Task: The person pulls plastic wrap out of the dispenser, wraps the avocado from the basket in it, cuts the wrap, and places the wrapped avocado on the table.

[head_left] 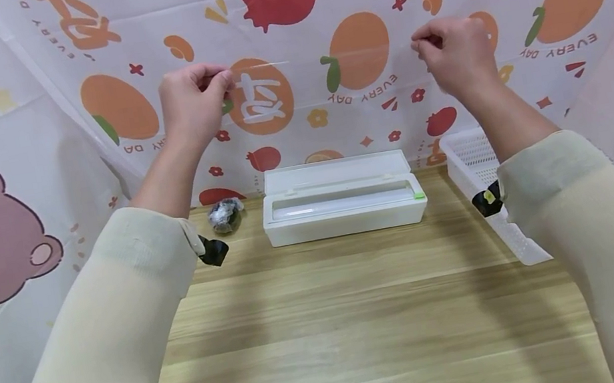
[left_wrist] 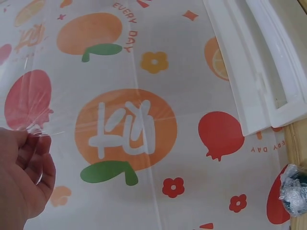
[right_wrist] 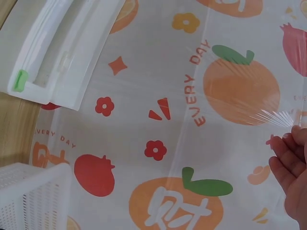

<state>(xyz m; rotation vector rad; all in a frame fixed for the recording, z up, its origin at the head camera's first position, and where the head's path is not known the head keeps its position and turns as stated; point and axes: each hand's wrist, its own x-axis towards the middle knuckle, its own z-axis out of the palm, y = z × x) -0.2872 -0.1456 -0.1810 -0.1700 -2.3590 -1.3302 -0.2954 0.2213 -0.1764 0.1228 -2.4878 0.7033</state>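
Observation:
Between thumb and fingers, my left hand (head_left: 196, 105) pinches one end of a sheet of clear plastic wrap (right_wrist: 274, 116). My right hand (head_left: 457, 54) pinches the other end, level with the left. The wrap is stretched between the raised hands in front of the patterned backdrop; fine creases fan out from the right fingertips in the right wrist view. Being transparent, most of the sheet hardly shows. Below and behind the hands, a white plastic wrap dispenser (head_left: 347, 223) stands on the table with its lid (head_left: 335, 172) raised and a green slider (head_left: 419, 195) at its right end.
A small dark bundle in clear wrap (head_left: 226, 216) lies left of the dispenser on the wooden table (head_left: 365, 317). To the right stands a white perforated basket (head_left: 526, 246), partly behind my right forearm. A fruit-print sheet (head_left: 319, 118) hangs at the back.

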